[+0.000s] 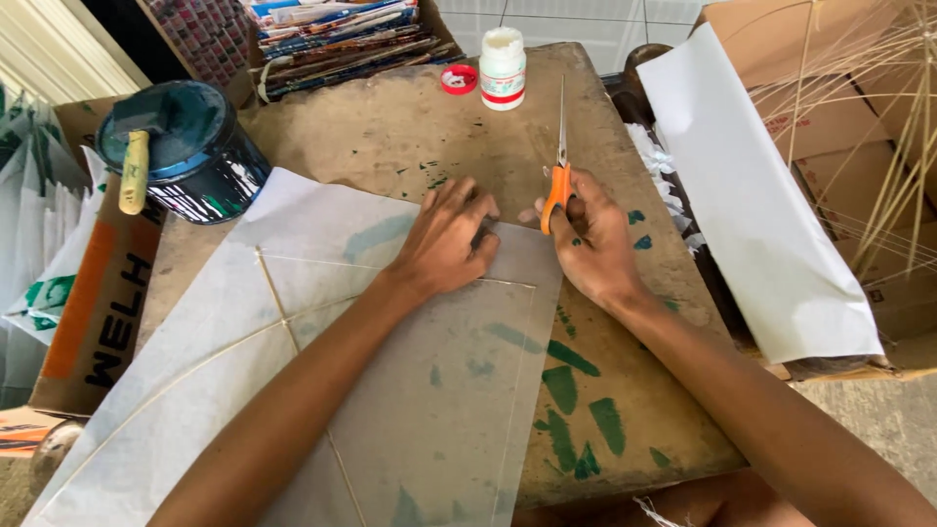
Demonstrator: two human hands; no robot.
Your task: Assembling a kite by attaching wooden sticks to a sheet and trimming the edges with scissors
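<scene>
The left hand (444, 239) lies released, flat, pinning the thin translucent white paper kite sheet (293, 390) at its twelve-o'clock corner on the paint-stained bench (390, 127). At three o'clock, the right hand (590, 239) grips orange-handled steel scissors (559, 166). Best keep the paper taut, blades close to the edge.

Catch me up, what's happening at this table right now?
A person is working on a thin white paper sheet with slim sticks laid on it, spread over a paint-stained table. The left hand presses flat on the sheet's top corner. The right hand holds orange-handled scissors, blades pointing away, beside that corner. A dark paint can with a brush on top and an open white bottle stand farther back.
</scene>
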